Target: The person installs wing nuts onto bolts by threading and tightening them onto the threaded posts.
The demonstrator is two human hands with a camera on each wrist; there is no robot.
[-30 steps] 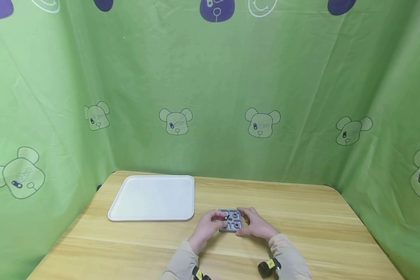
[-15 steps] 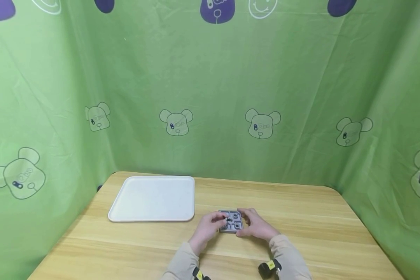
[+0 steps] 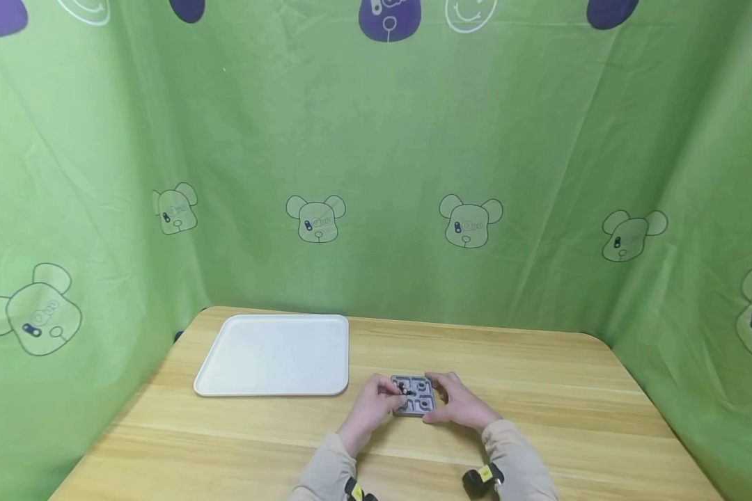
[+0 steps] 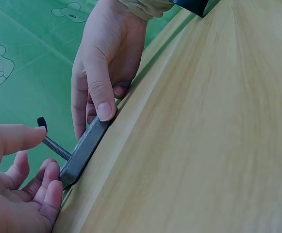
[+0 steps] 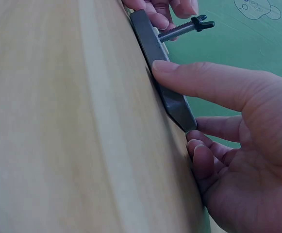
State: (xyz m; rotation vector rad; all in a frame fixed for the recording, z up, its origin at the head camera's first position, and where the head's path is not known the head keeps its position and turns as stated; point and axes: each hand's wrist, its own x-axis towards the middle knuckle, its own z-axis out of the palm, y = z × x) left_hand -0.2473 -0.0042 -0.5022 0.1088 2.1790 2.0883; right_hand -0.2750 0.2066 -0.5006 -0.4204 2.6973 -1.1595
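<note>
A grey square metal plate (image 3: 413,410) with recessed pockets and round bosses stands in front of me on the table. Out of it sticks a threaded bolt (image 5: 174,32), a black wing nut (image 5: 204,23) at its free end. My right hand (image 3: 460,405) grips the plate's right side between thumb and fingers. My left hand (image 3: 370,405) is at the plate's left side. Its thumb touches the wing nut in the left wrist view, with the other fingers loosely bent near the plate's edge. The palm hides part of the plate's left side.
A white rectangular tray (image 3: 272,355) lies on the wooden table (image 3: 539,362) to the left of the plate. Green printed cloth (image 3: 388,139) hangs behind the table and on both sides. Each sleeve carries a black wrist camera.
My left fingers have shifted at the wing nut and spread apart, so more of the nut and the plate's left pocket shows. The right hand and the plate stay in place.
</note>
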